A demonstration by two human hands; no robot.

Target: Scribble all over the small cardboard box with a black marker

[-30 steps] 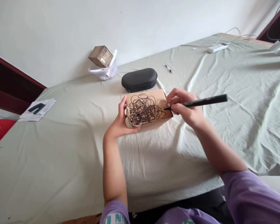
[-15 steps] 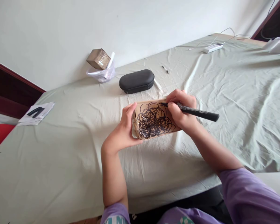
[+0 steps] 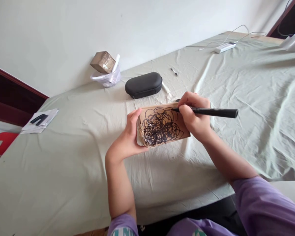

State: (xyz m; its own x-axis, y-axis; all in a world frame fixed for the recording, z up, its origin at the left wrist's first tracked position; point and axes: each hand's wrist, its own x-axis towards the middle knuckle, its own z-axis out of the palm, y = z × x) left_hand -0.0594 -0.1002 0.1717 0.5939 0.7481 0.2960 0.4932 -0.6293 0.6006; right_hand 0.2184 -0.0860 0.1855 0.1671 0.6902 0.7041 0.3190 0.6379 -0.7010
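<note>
Holding the scribbled cardboard box (image 3: 159, 126) by its left end in my left grip (image 3: 127, 137), over the cloth-covered table (image 3: 76, 170), I pinch the black marker (image 3: 218, 112) in my right grip (image 3: 196, 123) and should press lightly, bracing the box against each stroke's push.

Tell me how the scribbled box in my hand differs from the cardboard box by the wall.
The scribbled box has dense black loops on its top face; the box by the wall shows no scribbling on its visible sides. Your left hand grips the scribbled box, while the box by the wall sits tilted on a translucent container. Both are brown.
</note>
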